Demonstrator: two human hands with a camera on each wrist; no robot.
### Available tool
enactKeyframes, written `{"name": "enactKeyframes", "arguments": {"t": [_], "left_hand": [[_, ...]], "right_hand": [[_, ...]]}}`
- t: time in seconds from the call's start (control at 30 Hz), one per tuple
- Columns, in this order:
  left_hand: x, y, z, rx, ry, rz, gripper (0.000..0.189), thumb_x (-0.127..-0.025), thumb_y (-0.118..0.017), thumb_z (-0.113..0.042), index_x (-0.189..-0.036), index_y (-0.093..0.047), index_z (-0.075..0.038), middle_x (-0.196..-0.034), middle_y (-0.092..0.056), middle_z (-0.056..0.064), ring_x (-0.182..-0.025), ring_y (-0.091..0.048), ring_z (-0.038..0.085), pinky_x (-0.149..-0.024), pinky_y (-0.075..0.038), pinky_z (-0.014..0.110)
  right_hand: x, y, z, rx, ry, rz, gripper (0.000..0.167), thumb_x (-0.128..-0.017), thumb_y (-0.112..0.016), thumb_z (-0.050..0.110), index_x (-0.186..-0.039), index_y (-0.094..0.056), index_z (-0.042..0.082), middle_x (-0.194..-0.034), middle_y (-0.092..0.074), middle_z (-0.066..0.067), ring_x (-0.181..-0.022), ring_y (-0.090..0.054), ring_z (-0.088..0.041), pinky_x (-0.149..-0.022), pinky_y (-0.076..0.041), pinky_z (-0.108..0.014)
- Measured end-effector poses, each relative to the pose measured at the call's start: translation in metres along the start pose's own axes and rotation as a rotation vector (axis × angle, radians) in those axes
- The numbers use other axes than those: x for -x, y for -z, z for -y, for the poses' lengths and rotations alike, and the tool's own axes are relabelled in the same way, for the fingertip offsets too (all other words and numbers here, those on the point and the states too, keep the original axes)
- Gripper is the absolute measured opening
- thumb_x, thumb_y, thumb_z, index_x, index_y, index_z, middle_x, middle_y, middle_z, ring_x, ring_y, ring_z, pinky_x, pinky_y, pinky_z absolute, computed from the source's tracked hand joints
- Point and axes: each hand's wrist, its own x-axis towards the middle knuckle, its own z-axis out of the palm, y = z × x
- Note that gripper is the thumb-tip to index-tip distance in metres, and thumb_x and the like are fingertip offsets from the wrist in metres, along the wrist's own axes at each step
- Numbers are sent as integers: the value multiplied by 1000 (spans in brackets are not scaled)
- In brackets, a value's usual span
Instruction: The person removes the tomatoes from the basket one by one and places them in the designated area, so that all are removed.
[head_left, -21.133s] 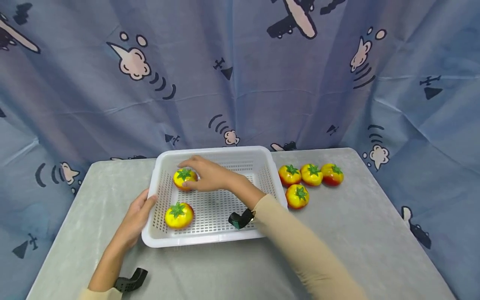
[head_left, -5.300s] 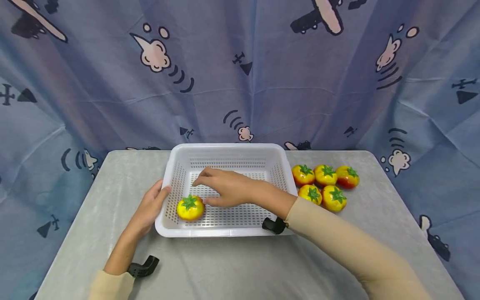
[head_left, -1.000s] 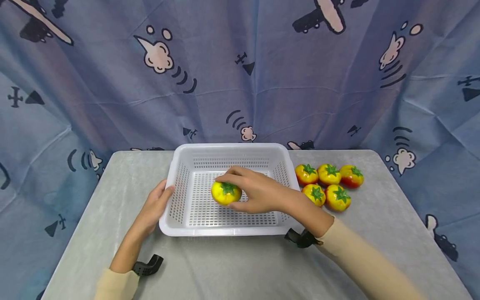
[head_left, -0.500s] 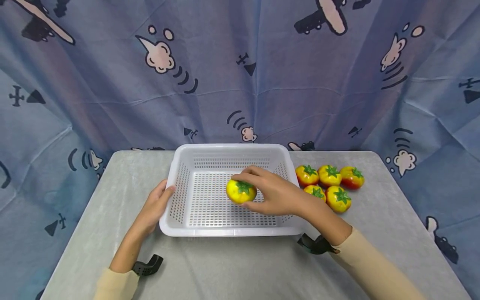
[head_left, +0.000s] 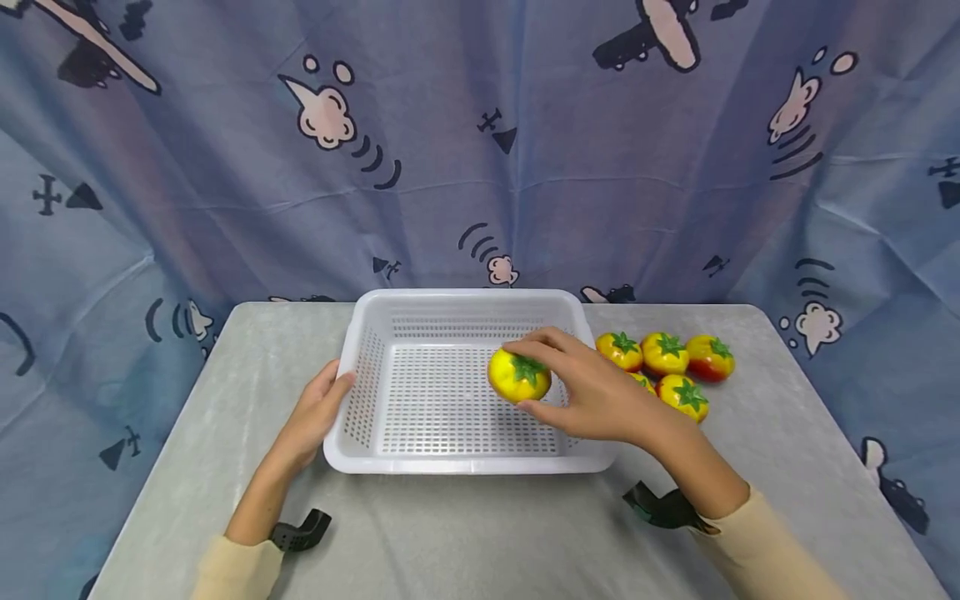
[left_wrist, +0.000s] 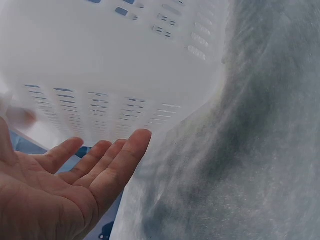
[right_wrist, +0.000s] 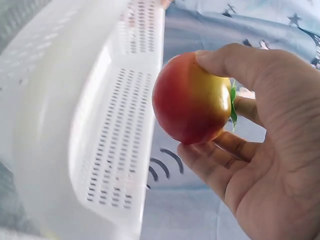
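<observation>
My right hand (head_left: 592,387) grips a yellow and red tomato (head_left: 517,377) with a green leafy top, thumb on one side and fingers on the other. It is above the right part of a white plastic basket (head_left: 468,465), and in the right wrist view the tomato (right_wrist: 185,97) hangs clear of the basket's wall. The basket's perforated floor shows no other tomato. At the basket's left side, my left hand (head_left: 315,412) holds the rim with the thumb over it. The left wrist view shows that hand's fingers (left_wrist: 117,170) against the basket's outer wall (left_wrist: 100,55).
Several more tomatoes (head_left: 664,354) stand in a cluster on the grey table (head_left: 465,542), just right of the basket. My right hand and wrist partly cover one of them. Behind the table hangs a blue patterned curtain (head_left: 450,125). Both wrists wear black straps (head_left: 302,532).
The tomato left in the basket is now lifted and moving right in my right hand. Since the first frame, another tomato has joined the cluster. My left hand stays on the rim.
</observation>
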Motion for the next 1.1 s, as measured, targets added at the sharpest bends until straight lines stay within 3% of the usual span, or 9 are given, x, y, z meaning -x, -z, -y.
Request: {"name": "enactKeyframes", "arguments": {"t": [0.4, 0.63, 0.93, 1.1], "left_hand": [[1, -2, -1, -9, 10, -10, 55, -115, -36, -29, -165, -29, -5, -151, -53, 33, -122, -68, 41, -86, -64, 28], [0, -3, -1, -10, 6, -4, 55, -116, -35, -28, -164, -30, -4, -149, -53, 33, -118, -69, 36, -85, -64, 27], [-1, -3, 0, -7, 8, -7, 54, -115, -35, -27, -163, -31, -2, -148, -54, 34, -116, -70, 33, -84, -64, 25], [0, -2, 0, 3, 7, -1, 54, -116, -34, -26, -164, -29, -3, -148, -53, 35, -116, -70, 33, -84, -64, 26]], "right_hand": [[23, 16, -14, -16, -48, -117, 72, -90, -86, 21, -155, -54, 22, -151, -57, -6, -131, -59, -28, -108, -59, -56], [39, 16, -23, -26, -80, -152, 72, -89, -86, 21, -154, -55, 21, -149, -58, -8, -122, -62, -26, -99, -63, -52], [54, 15, -33, -22, -176, -174, 72, -88, -87, 24, -153, -56, 21, -149, -56, -9, -129, -60, -31, -105, -60, -58], [60, 11, -37, -17, -189, -209, 70, -88, -87, 23, -151, -57, 20, -149, -55, -10, -131, -57, -34, -105, -58, -64]]}}
